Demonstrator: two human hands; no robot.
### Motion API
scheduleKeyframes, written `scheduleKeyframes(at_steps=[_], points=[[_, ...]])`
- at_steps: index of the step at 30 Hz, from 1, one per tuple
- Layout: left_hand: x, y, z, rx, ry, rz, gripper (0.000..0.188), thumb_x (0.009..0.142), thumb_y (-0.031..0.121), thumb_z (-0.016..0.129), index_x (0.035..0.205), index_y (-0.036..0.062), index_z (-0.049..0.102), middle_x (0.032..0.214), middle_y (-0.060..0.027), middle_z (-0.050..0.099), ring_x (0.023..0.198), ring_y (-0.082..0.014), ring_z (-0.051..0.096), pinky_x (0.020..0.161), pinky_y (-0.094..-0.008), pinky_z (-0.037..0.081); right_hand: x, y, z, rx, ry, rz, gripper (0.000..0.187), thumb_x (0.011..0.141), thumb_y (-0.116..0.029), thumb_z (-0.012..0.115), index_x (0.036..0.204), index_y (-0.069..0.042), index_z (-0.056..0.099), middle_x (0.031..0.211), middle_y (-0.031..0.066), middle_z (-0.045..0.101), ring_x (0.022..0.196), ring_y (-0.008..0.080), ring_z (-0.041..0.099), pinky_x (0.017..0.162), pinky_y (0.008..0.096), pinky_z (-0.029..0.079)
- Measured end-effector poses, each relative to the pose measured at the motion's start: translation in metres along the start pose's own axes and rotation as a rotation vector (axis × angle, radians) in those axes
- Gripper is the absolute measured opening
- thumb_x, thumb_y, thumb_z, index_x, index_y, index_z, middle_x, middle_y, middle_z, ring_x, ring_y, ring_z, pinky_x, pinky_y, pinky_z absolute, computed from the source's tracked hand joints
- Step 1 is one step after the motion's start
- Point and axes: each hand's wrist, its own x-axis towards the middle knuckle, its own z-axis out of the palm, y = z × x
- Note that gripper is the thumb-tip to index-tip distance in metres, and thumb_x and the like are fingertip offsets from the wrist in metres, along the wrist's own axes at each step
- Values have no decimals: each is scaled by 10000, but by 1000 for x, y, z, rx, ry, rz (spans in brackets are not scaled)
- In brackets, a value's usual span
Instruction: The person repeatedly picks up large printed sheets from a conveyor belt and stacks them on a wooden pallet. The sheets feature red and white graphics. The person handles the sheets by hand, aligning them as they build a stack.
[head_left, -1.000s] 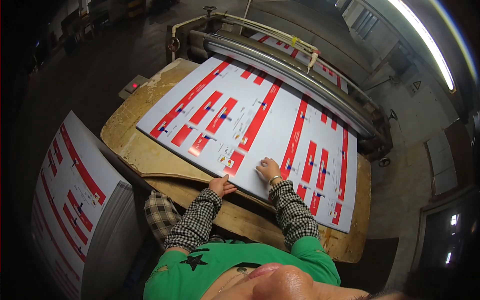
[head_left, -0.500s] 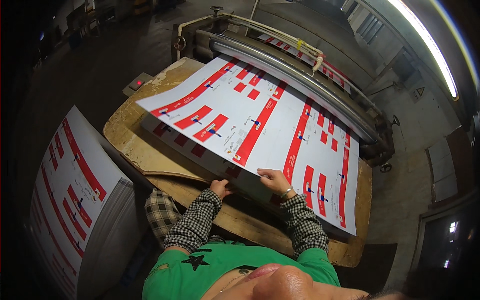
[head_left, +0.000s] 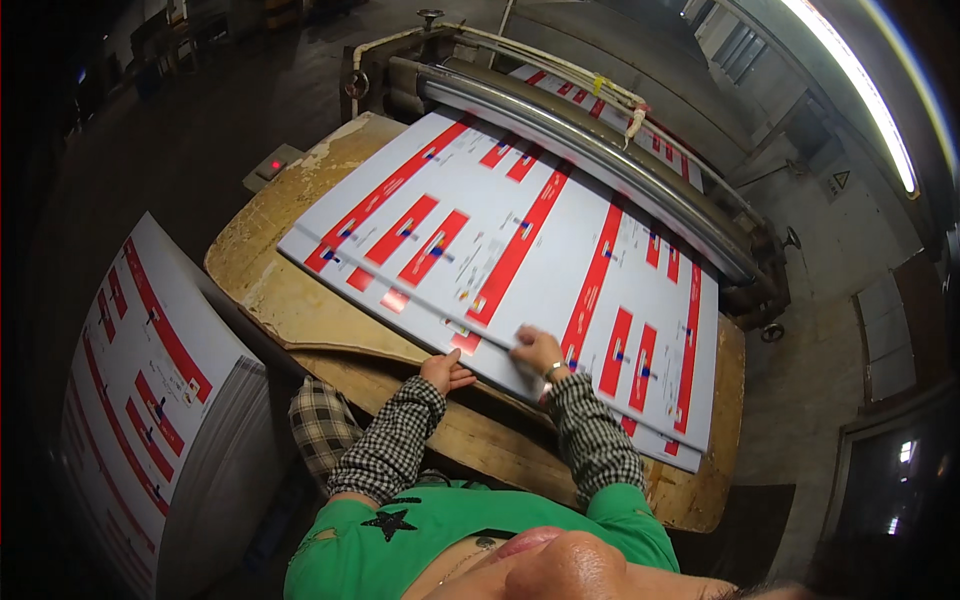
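A large white printed sheet point(head_left: 560, 265) with red bands lies on a wooden feed table, its far end under a long metal roller point(head_left: 590, 180). Beneath it, a second printed sheet point(head_left: 345, 290) shows along the near edge, closer to me. My left hand point(head_left: 444, 372) rests at that lower sheet's near edge, fingers stretched out and pointing right. Just inside the top sheet's near edge is my right hand point(head_left: 540, 352), its fingers smeared by motion, so its grip cannot be made out. A bracelet circles the right wrist.
The wooden table point(head_left: 255, 255) has a worn, rounded edge. At left stands a tall stack of printed sheets point(head_left: 150, 400). A small box with a red light point(head_left: 275, 166) sits at the table's far left. Handwheels point(head_left: 771, 334) flank the roller machine.
The top sheet's raised near edge has come down almost flat over the lower sheet. My right hand has moved slightly left and blurred. My left hand's fingers have straightened out.
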Motion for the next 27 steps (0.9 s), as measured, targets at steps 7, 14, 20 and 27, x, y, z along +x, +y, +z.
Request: scheduleKeyframes(at_steps=[7, 14, 20, 27], points=[[10, -6, -11, -5, -73, 7, 395, 894, 171, 509, 1110, -137, 387, 1073, -228, 524, 958, -318, 581, 819, -438, 517, -24, -11, 39, -576, 125, -327, 677, 582, -423, 764, 1102, -37, 567, 1202, 202, 489, 1148, 423, 415, 1018, 384, 320], [10, -6, -18, 28, -154, -11, 212, 815, 52, 556, 967, -85, 498, 965, -142, 568, 824, -264, 609, 786, -417, 514, -31, -22, -7, -114, -249, -164, 472, 691, -209, 624, 1111, 1, 578, 1268, 164, 501, 1068, 276, 540, 903, 317, 426], [1, -2, -2, -110, 181, -38, 288, 780, -31, 361, 999, -158, 498, 988, -233, 566, 895, -327, 606, 813, -465, 507, -43, -29, -18, 169, -45, -209, 343, 720, -139, 599, 1020, 28, 614, 1147, 181, 581, 1042, 223, 576, 877, 270, 450], [15, -8, -9, 15, 104, 21, 399, 870, 82, 463, 1154, -164, 328, 1096, -255, 468, 850, -370, 592, 773, -482, 529, -40, -6, 13, 59, -189, -171, 379, 678, -159, 667, 1001, 34, 626, 1164, 187, 570, 1112, 242, 539, 931, 281, 422]])
